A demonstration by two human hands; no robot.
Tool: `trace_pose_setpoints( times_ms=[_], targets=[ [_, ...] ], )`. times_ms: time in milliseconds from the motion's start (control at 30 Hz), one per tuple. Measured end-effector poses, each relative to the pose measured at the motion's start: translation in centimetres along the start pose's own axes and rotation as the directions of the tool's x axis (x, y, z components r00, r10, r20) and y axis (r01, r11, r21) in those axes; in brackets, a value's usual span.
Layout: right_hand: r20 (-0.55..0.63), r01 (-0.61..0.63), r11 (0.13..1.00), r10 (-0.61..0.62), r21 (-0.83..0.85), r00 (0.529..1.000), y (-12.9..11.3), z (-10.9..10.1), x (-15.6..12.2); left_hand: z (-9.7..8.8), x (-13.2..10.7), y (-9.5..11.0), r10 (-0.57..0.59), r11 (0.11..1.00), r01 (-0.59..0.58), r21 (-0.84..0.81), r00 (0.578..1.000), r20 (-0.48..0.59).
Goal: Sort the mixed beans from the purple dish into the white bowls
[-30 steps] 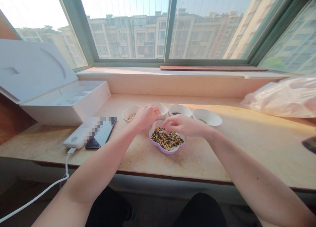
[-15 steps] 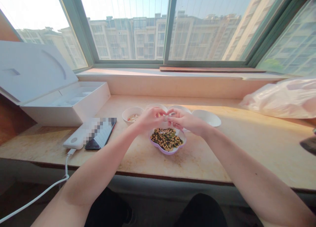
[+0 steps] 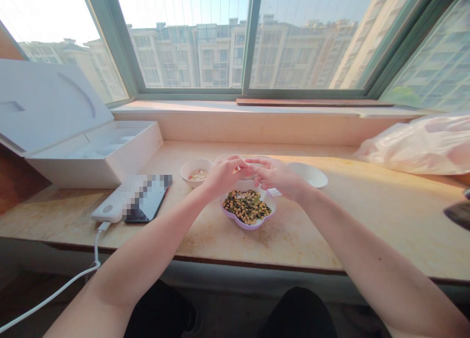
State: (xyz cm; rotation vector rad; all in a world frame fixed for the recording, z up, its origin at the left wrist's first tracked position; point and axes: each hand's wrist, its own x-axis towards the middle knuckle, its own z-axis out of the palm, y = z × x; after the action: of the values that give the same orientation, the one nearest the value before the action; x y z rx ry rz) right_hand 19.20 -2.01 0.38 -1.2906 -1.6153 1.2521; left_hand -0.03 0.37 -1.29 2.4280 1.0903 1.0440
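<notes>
— Where is the purple-and-white lobed bowl [image 3: 270, 198] with mixed beans [image 3: 246, 208]?
— On the beige table [image 3: 367, 220], near the bare left hand [image 3: 224, 175] and right hand [image 3: 282, 177].
— And their fingers?
— Bent; whether they clamp something, I cannot tell.

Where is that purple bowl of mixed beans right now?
The purple bowl sits on the counter, near the middle of the head view, just below the left hand and right hand, in front of the white bowls.
</notes>
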Motion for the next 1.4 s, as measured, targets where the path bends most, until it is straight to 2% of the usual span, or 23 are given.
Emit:
trace_pose_setpoints(
  times_ms=[67, 167, 233, 300, 367, 433, 500, 600, 767, 933, 1100, 1400],
  targets=[
    [0.010, 0.031, 0.985, -0.029, -0.170, 1.000, -0.1, 0.2, -0.3, -0.3, 0.1, -0.3, -0.048, 0.995, 0.048, 0.091, 0.999, -0.003],
    [0.171, 0.178, 0.889, -0.115, -0.423, 0.979, -0.4, 0.6, -1.2, -0.8, 0.4, -1.0, -0.111, 0.958, 0.111, 0.265, 0.994, -0.017],
    [0.346, 0.314, 0.802, -0.144, -0.508, 0.927, -0.7, 1.1, -1.7, -1.0, 0.6, -1.3, -0.141, 0.923, 0.138, 0.360, 0.990, -0.017],
    [0.500, 0.441, 0.730, -0.156, -0.522, 0.852, -0.8, 1.7, -2.0, -1.1, 0.7, -1.5, -0.172, 0.891, 0.160, 0.425, 0.985, -0.011],
    [0.588, 0.545, 0.667, -0.194, -0.509, 0.786, -0.7, 2.2, -2.0, -1.0, 0.7, -1.6, -0.203, 0.867, 0.178, 0.465, 0.979, 0.003],
    [0.610, 0.602, 0.618, -0.237, -0.506, 0.756, -0.4, 2.5, -1.8, -0.9, 0.6, -1.6, -0.222, 0.857, 0.181, 0.482, 0.975, 0.029],
    [0.609, 0.599, 0.603, -0.224, -0.527, 0.761, -0.3, 2.7, -1.6, -0.8, 0.6, -1.6, -0.228, 0.859, 0.177, 0.481, 0.973, 0.048],
    [0.577, 0.533, 0.615, -0.151, -0.581, 0.803, -0.5, 2.8, -1.6, -0.7, 0.6, -1.6, -0.216, 0.872, 0.172, 0.458, 0.975, 0.044],
    [0.504, 0.408, 0.683, -0.067, -0.606, 0.861, -0.7, 2.8, -1.9, -0.8, 0.5, -1.5, -0.213, 0.893, 0.187, 0.410, 0.977, 0.019],
    [0.472, 0.402, 0.728, -0.121, -0.556, 0.873, -0.3, 2.8, -1.9, -0.9, 0.3, -1.3, -0.219, 0.898, 0.194, 0.394, 0.976, 0.017],
    [0.476, 0.388, 0.719, -0.090, -0.577, 0.875, -0.2, 2.6, -1.6, -0.9, 0.3, -1.2, -0.207, 0.906, 0.184, 0.381, 0.978, 0.019],
    [0.415, 0.376, 0.737, -0.142, -0.562, 0.899, 0.4, 2.5, -1.3, -0.8, 0.3, -1.4, -0.204, 0.907, 0.185, 0.378, 0.979, 0.011]
  ],
)
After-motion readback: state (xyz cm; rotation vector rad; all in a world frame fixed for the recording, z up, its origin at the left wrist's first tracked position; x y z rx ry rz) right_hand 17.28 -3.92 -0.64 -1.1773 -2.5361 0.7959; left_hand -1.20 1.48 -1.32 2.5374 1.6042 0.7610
